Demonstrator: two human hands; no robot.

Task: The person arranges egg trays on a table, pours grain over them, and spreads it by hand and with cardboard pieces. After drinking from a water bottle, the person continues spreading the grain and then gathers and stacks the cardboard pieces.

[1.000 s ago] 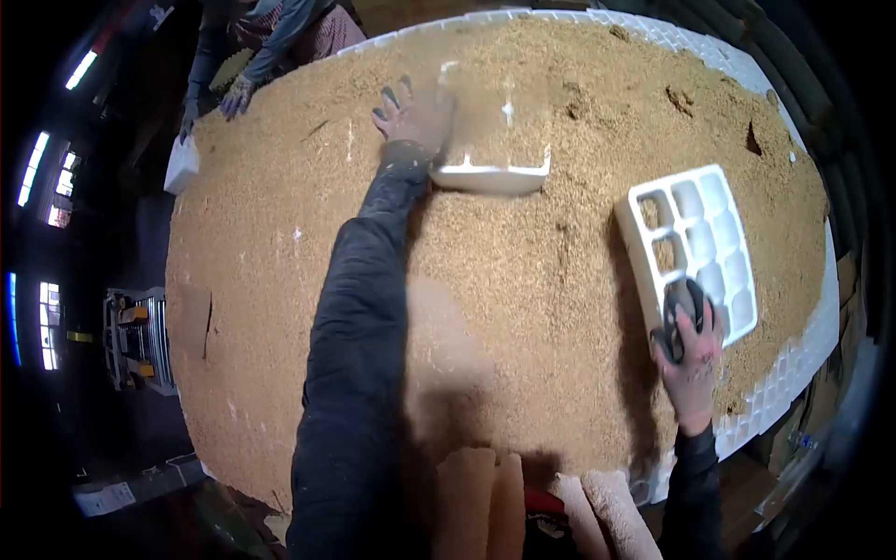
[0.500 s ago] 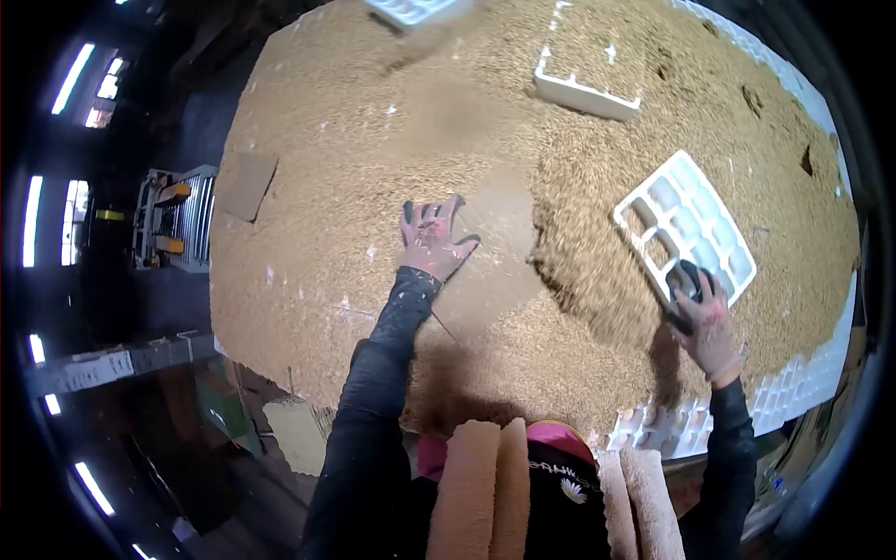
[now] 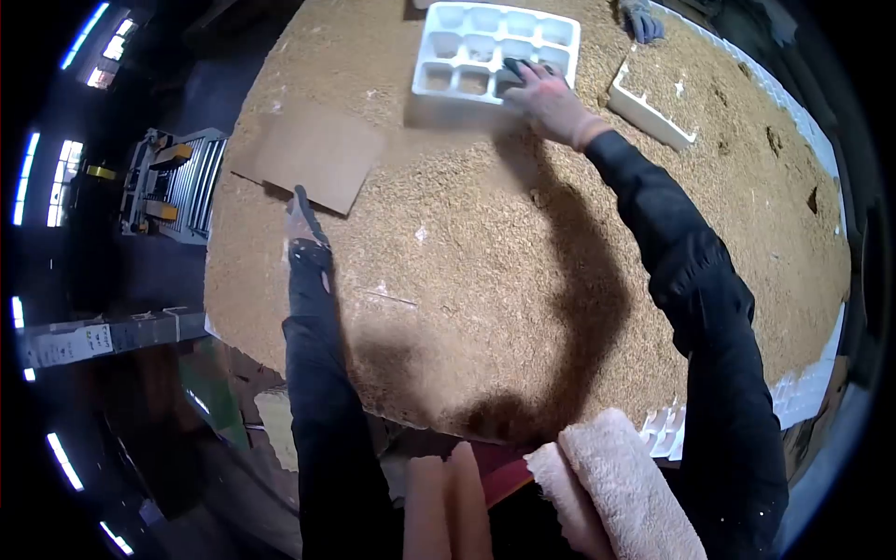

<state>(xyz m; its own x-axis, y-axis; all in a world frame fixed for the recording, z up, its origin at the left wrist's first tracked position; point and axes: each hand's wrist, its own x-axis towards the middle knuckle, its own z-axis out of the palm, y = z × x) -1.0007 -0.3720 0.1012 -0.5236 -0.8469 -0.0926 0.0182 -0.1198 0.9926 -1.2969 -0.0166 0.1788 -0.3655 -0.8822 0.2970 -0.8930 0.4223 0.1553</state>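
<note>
A white tray [image 3: 455, 46] divided into several square compartments lies at the top middle of the grain-covered table [image 3: 485, 252]. My right hand [image 3: 546, 93] is closed on its near right part, with the fingers inside a compartment. At the left, my left hand [image 3: 308, 219] is beside the near edge of a flat brown cardboard piece [image 3: 322, 154]. Its fingers look stretched out, and nothing shows in them. Both hands have dark fingertips.
A second white tray [image 3: 653, 117], filled with grain, sits at the upper right. Another person's gloved hand [image 3: 642, 23] is just beyond it. White trays [image 3: 663, 427] line the right and near edges. A roller conveyor [image 3: 191, 187] stands left of the table.
The white tray has moved from the right side to the top middle with my right hand. My left hand has moved left, and so has the cardboard. Another person's gloved hand has appeared at the top.
</note>
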